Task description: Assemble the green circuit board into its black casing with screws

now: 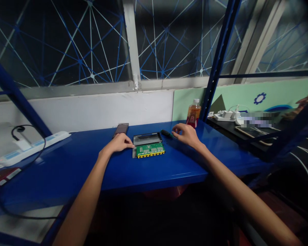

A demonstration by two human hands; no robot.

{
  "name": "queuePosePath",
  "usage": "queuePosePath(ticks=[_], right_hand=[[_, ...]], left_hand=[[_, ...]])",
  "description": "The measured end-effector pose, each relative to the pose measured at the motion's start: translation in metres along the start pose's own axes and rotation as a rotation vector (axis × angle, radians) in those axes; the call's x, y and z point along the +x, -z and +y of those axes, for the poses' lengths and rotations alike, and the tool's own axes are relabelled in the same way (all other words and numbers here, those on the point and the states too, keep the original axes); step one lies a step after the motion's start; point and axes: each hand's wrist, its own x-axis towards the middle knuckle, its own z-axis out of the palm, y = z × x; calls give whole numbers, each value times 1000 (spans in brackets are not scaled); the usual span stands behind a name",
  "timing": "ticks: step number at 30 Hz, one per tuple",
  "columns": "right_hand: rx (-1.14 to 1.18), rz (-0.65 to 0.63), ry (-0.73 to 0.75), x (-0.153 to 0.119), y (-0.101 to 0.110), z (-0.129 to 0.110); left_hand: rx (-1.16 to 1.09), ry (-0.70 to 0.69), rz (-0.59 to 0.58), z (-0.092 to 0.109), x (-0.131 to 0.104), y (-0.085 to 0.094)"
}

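A green circuit board [151, 149] with a row of yellow ports along its near edge lies on a metal base plate [134, 152] on the blue table. My left hand [119, 142] is closed at the left corner of that plate, thumb and fingertips on its edge. Just behind the board is an open metal cover [146, 138], its dark inside facing up. A screwdriver with a dark green handle [166, 133] lies right of the cover, its shaft toward my right hand [187, 134]. That hand hovers with curled, closed fingers; whatever they pinch is too small to make out.
Behind my left hand lies a phone [121, 129]. A bottle of orange-red drink [193, 114] stands beyond my right hand. A white power strip [38, 148] with a black cable is at left. Blue shelf posts [215, 68] flank the blue table [154, 174].
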Motion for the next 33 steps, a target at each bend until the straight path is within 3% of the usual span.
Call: queuePosePath(ticks=[6,11,15,25,33], right_hand=[[188,-286,257,-12,-6,-30],[236,-349,312,-14,-11,-34],[305,-286,330,-17,-13,-32],[315,89,464,-16,-18,-25],[364,22,435,6,-22,-31]], left_hand=[[-59,22,-28,2,-2,1],[-73,-4,-52,3,-3,1],[-98,-14,-66,2,-3,0],[-137,-22,-148,0,0,-2],[-274,24,-32,9,-11,12]])
